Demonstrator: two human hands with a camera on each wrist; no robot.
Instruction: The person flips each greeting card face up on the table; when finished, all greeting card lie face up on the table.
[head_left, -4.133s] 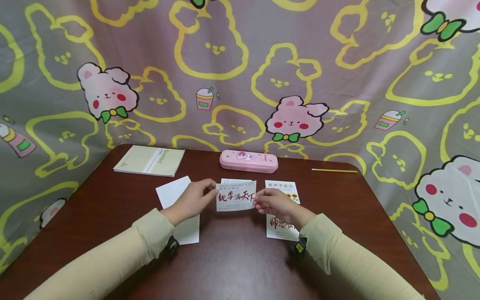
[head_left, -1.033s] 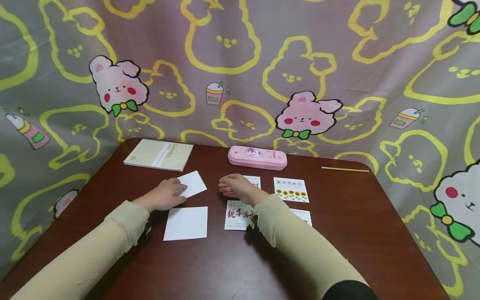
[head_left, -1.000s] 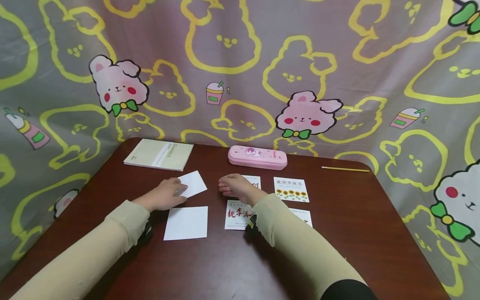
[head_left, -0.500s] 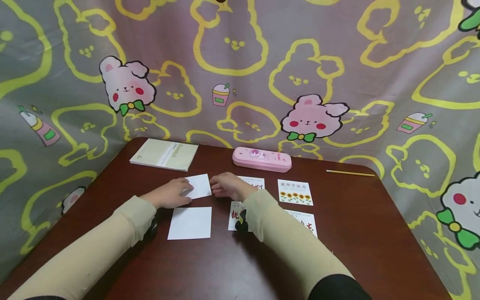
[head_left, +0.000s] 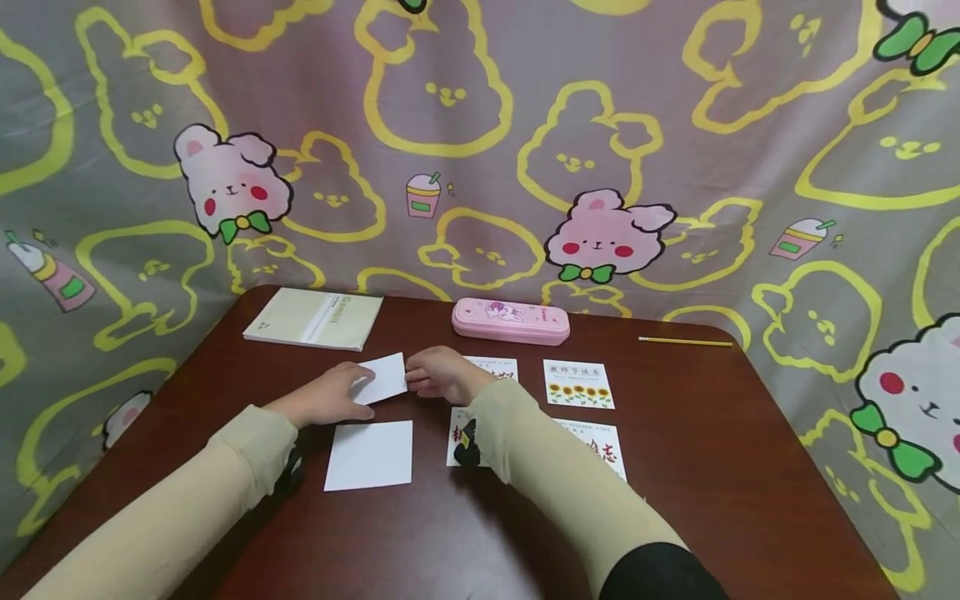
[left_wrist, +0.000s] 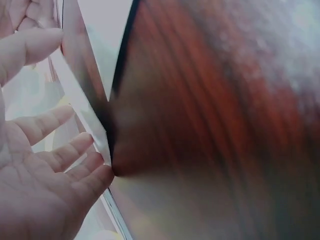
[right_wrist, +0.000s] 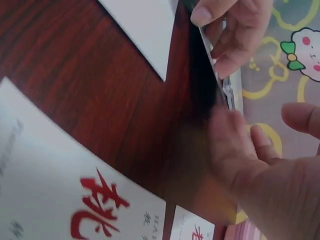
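In the head view my left hand (head_left: 326, 396) pinches the left side of a white card (head_left: 384, 379), thumb on the near face and fingers behind. The left wrist view shows this card (left_wrist: 82, 100) tilted up off the dark tabletop. My right hand (head_left: 442, 375) is at the card's right edge, fingers extended and thumb apart; its fingertips blur in the right wrist view. Nearer to me lies a blank white card (head_left: 369, 456). Beneath my right wrist is a red-lettered card (head_left: 456, 454), partly hidden by the sleeve. Another card (head_left: 495, 367) shows behind my right hand.
On the right lie a sunflower card (head_left: 579, 392) and a red-lettered card (head_left: 607, 446), the latter partly covered by my forearm. Along the back are a notebook (head_left: 300, 321), a pink pencil case (head_left: 510, 321) and a yellow pencil (head_left: 686, 342). A patterned curtain (head_left: 480, 83) surrounds the table.
The red-lettered card earlier held by both hands now lies on the table. Over the last second my left hand has tilted up the white card, and my right hand has moved left to its edge.
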